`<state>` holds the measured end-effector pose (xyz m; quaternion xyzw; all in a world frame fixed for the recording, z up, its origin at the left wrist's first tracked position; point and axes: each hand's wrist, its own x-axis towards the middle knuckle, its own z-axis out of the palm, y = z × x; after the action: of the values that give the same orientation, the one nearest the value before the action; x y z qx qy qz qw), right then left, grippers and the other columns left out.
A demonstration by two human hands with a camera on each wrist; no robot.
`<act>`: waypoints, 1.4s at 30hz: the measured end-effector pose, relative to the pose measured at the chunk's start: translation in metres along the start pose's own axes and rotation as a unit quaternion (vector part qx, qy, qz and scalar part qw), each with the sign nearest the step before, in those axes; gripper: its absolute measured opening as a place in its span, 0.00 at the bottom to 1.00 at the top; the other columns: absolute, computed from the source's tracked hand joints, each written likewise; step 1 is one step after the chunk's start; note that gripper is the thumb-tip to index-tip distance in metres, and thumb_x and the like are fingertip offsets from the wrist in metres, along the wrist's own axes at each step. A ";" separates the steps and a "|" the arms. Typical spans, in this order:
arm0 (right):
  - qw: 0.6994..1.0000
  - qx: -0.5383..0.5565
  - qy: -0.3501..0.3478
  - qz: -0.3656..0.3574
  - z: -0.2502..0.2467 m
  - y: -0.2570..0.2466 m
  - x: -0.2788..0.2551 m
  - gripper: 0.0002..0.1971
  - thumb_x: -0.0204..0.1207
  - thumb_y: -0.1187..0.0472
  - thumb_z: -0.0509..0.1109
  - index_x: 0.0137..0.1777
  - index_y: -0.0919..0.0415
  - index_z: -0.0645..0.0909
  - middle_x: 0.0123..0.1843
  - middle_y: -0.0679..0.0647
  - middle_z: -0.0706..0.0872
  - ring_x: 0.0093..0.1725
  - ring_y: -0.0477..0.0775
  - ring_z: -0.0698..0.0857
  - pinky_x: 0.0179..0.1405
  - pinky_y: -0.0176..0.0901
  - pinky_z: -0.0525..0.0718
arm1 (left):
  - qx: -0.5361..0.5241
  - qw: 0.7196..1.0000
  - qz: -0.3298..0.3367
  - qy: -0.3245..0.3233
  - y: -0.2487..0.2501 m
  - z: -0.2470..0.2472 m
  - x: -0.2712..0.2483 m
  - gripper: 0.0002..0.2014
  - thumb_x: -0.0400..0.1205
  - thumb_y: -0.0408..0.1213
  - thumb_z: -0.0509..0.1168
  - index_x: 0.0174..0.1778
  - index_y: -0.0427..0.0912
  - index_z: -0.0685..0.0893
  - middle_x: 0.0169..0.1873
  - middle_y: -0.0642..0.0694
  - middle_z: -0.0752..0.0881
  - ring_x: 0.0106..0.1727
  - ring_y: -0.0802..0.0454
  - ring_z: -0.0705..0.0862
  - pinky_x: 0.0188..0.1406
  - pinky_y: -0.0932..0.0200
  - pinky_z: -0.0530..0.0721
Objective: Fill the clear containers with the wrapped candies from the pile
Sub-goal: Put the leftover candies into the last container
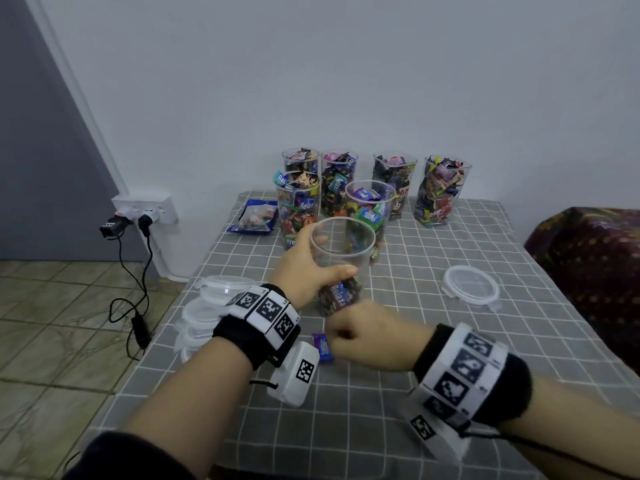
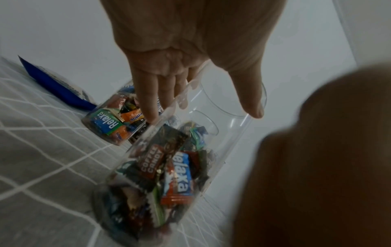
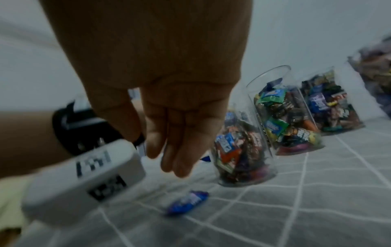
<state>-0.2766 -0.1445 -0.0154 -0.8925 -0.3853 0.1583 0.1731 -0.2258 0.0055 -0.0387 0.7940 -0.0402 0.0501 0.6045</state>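
Nearest the front edge of the table [image 1: 398, 427], a single wrapped candy [image 3: 187, 204] in blue-purple foil lies on the checked cloth, just below the right hand [image 1: 360, 336]. In the right wrist view this hand's fingers [image 3: 182, 150] hang straight and close together, pointing down and holding nothing. The candy looks light and crinkly, probably slippery along its middle; a pinch at a twisted wrapper end or across the body should lift it, and little force seems needed.

Just beyond, near the table's middle, the left hand [image 1: 304, 268] grips the clear container [image 1: 341, 265], thumb across the near wall and fingers [image 2: 152, 100] curled round the far side, at mid-height. The container is only about a third filled, with an open rim; its wall looks stiff, smooth and thin, so it is likely light and easy to tip, and a mid-height wrap steadies it best.

Toward the far edge stand the filled containers [image 1: 441, 192], grouped closely, with a blue bag [image 1: 254, 216] to their left. A loose lid [image 1: 471, 284] lies toward the right edge and stacked lids [image 1: 207, 306] at the left edge.
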 end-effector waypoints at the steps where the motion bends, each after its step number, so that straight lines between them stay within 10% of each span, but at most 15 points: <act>1: 0.998 -0.055 -0.026 0.015 0.006 0.001 0.005 0.07 0.76 0.53 0.64 0.41 0.54 0.80 0.44 0.55 0.84 0.43 0.53 0.81 0.46 0.48 0.80 | -0.002 1.000 -0.001 -0.001 -0.001 0.000 0.000 0.41 0.61 0.45 0.82 0.64 0.63 0.65 0.59 0.57 0.76 0.67 0.54 0.76 0.72 0.44 0.74; 4: 0.989 -0.137 -0.050 0.013 0.017 0.002 0.017 0.19 0.79 0.56 0.62 0.70 0.51 0.76 0.67 0.53 0.79 0.65 0.56 0.78 0.63 0.51 0.78 | 0.001 1.000 0.000 0.002 0.000 -0.001 -0.002 0.41 0.64 0.44 0.81 0.67 0.61 0.64 0.61 0.55 0.76 0.68 0.53 0.76 0.72 0.44 0.74; 7: 0.972 -0.204 -0.120 -0.001 0.021 0.000 0.026 0.26 0.80 0.60 0.62 0.79 0.48 0.65 0.75 0.53 0.71 0.71 0.59 0.72 0.64 0.53 0.75 | 0.000 1.000 -0.005 -0.001 0.000 -0.001 -0.003 0.43 0.64 0.45 0.81 0.72 0.58 0.65 0.63 0.54 0.76 0.69 0.53 0.75 0.72 0.44 0.73; 20: 0.969 -0.210 -0.126 0.010 0.013 -0.002 0.009 0.12 0.81 0.58 0.63 0.63 0.59 0.75 0.60 0.60 0.80 0.58 0.61 0.81 0.52 0.50 0.79 | -0.006 1.000 0.003 0.001 0.000 0.000 -0.003 0.42 0.65 0.41 0.80 0.72 0.56 0.65 0.65 0.52 0.76 0.69 0.54 0.75 0.73 0.46 0.73; 27: 0.982 -0.113 0.143 -0.042 -0.065 -0.022 -0.015 0.05 0.74 0.63 0.68 0.48 0.60 0.77 0.41 0.44 0.74 0.41 0.45 0.70 0.39 0.34 0.68 | -0.041 0.999 0.015 -0.002 0.000 0.004 -0.004 0.42 0.55 0.52 0.80 0.65 0.59 0.69 0.62 0.52 0.79 0.69 0.47 0.78 0.70 0.46 0.76; 30: 0.958 -0.084 0.270 -0.040 -0.085 -0.021 -0.017 0.05 0.72 0.65 0.67 0.45 0.56 0.76 0.39 0.46 0.76 0.40 0.50 0.74 0.39 0.42 0.72 | -0.052 0.999 0.008 -0.011 -0.001 0.004 -0.006 0.52 0.50 0.61 0.82 0.71 0.56 0.69 0.67 0.49 0.79 0.69 0.51 0.78 0.70 0.42 0.76; 35: 0.942 -0.082 0.324 -0.005 -0.086 -0.009 -0.001 0.07 0.75 0.64 0.64 0.52 0.58 0.79 0.45 0.49 0.78 0.45 0.54 0.78 0.43 0.50 0.77 | -0.030 0.999 0.020 -0.006 0.001 0.003 -0.007 0.45 0.52 0.60 0.81 0.66 0.67 0.69 0.67 0.53 0.77 0.69 0.58 0.76 0.73 0.47 0.74; 42: 0.935 0.035 0.351 0.030 -0.065 0.009 0.016 0.27 0.76 0.54 0.71 0.73 0.61 0.71 0.68 0.54 0.75 0.68 0.52 0.72 0.65 0.38 0.68 | -0.042 0.999 0.007 -0.006 0.002 0.003 -0.009 0.52 0.53 0.56 0.83 0.73 0.56 0.67 0.69 0.52 0.76 0.70 0.54 0.75 0.71 0.48 0.74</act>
<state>-0.2332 -0.1502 0.0362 -0.8958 -0.2670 -0.1470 0.3234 -0.2346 0.0025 -0.0386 0.7681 -0.0513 0.0482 0.6364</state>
